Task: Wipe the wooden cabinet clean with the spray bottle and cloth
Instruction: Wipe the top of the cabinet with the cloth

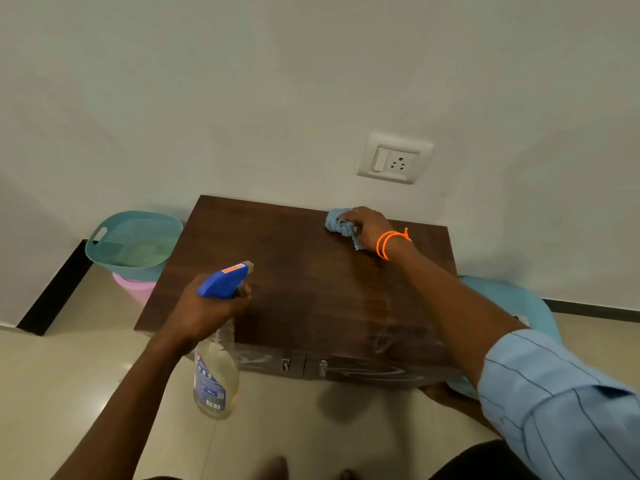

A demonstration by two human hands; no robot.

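A low dark wooden cabinet [304,282] stands against the white wall, its top facing me. My left hand [204,311] grips the neck of a clear spray bottle [214,372] with a blue trigger head, held over the cabinet's front left corner, nozzle pointing toward the top. My right hand [369,226], with an orange cord around the wrist, presses a crumpled light blue cloth [338,223] onto the far right part of the cabinet top, near the wall. Wet streaks show on the front right of the top.
A teal plastic basket [135,240] sits on a pink tub [136,289] left of the cabinet. A light blue plastic chair [519,303] stands to the right. A wall socket [394,159] is above the cabinet. Two small metal handles [304,365] are on its front. Beige tiled floor lies below.
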